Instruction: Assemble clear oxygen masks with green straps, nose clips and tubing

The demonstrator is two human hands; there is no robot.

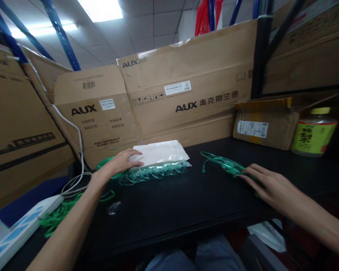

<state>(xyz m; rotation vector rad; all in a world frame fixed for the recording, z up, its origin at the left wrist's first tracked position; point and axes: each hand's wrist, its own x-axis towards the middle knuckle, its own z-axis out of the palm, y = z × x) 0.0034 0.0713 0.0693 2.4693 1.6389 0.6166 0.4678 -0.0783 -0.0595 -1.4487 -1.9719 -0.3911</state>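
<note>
My left hand (123, 162) is at the left end of a stack of flat white plastic packets (161, 153), its thumb and fingers closed on their edge. Below the packets lies a row of clear green plastic masks (158, 172), nested side by side. On the right, my right hand (264, 181) grips a looped bundle of clear green tubing (224, 163), which lies on the black table (164, 210). More green tubing (104, 162) shows behind my left wrist. Small clips or metal strips (113, 208), too blurred to name surely, lie in front of my left forearm.
Green elastic straps (59, 214) lie beside a white power strip (25, 229) at the left. Large AUX cardboard panels (186, 90) wall the back. An opened carton (264, 122) and a yellow-labelled jar (315, 131) stand at the right rear.
</note>
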